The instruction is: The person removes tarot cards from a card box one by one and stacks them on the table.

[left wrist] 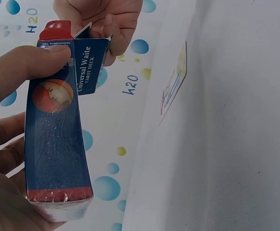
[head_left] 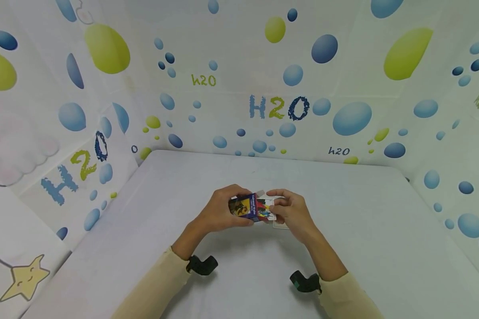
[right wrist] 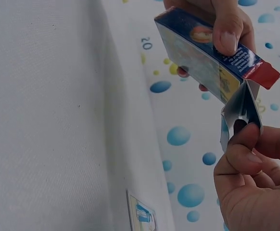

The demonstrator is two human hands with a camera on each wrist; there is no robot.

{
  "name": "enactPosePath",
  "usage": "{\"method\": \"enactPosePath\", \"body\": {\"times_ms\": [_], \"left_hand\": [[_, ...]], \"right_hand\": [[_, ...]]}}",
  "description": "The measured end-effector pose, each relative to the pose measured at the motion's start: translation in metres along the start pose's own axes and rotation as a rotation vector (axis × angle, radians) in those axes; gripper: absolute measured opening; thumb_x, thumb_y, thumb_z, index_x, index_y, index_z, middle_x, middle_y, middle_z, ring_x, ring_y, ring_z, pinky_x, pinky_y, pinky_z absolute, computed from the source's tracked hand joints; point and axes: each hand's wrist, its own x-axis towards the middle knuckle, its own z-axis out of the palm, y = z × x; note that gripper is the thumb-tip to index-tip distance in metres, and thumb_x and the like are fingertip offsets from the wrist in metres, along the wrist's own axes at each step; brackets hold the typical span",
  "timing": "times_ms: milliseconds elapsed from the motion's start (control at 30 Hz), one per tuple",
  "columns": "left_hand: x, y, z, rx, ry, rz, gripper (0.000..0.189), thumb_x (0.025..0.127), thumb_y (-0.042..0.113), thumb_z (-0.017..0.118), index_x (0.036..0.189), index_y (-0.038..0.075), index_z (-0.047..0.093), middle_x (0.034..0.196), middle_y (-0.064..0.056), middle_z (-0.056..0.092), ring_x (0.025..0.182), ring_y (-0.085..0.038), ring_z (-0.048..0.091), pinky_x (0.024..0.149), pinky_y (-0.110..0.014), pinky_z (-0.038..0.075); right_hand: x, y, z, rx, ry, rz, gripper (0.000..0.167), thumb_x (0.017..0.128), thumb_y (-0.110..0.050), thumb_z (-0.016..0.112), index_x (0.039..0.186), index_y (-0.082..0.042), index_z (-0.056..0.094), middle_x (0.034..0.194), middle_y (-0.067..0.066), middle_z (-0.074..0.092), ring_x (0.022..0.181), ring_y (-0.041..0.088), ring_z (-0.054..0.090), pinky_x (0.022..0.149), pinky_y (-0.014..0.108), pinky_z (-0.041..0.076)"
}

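My left hand (head_left: 223,210) holds a dark blue tarot card box (left wrist: 58,139), thumb on its narrow side and fingers behind. A red tab (left wrist: 57,30) sticks out at the top end. The box's lid flap (left wrist: 93,65), printed "Universal Waite Tarot Deck", is folded out. My right hand (right wrist: 258,185) pinches that flap between thumb and fingers, beside the box's end. In the head view a colourful picture (head_left: 265,209) shows between the box and my right hand (head_left: 293,212). What lies inside the box is hidden.
A picture card (left wrist: 175,84) lies on the white table (head_left: 239,274), past the hands; in the head view a pale card edge (head_left: 280,225) shows beneath the right hand. Sheets with blue and green dots (head_left: 279,53) stand around the table's back and sides.
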Motion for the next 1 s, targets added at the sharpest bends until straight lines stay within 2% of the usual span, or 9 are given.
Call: {"method": "enactPosePath", "body": {"times_ms": [200,533,1000], "left_hand": [[-0.0008,-0.0015,-0.0009,0.008,0.025,-0.004,0.065,0.072,0.029,0.093,0.129,0.019,0.065,0.120,0.007,0.065,0.109,-0.013,0.060,0.091,-0.033,0.056],[-0.0014,0.0003,-0.0031,0.018,0.036,-0.039,0.065,0.073,0.030,0.092,0.131,0.019,0.065,0.123,0.006,0.064,0.112,-0.015,0.060,0.093,-0.034,0.056],[-0.0016,-0.0049,-0.0045,0.005,0.055,-0.044,0.065,0.073,0.031,0.092,0.131,0.020,0.064,0.123,0.005,0.065,0.113,-0.017,0.060,0.093,-0.036,0.056]], "right_hand": [[-0.0003,0.0012,-0.0041,-0.036,0.024,-0.004,0.034,0.096,-0.002,0.060,0.130,0.002,0.064,0.100,0.015,0.061,0.082,0.022,0.062,0.065,0.023,0.055],[0.0006,0.0016,-0.0078,-0.027,0.040,-0.015,0.032,0.095,0.000,0.058,0.125,0.000,0.068,0.101,0.017,0.060,0.088,0.025,0.065,0.072,0.024,0.058],[0.0031,0.0054,-0.0100,-0.017,0.082,-0.010,0.032,0.094,0.000,0.059,0.125,0.001,0.068,0.093,0.013,0.058,0.080,0.023,0.061,0.065,0.022,0.055]]}}
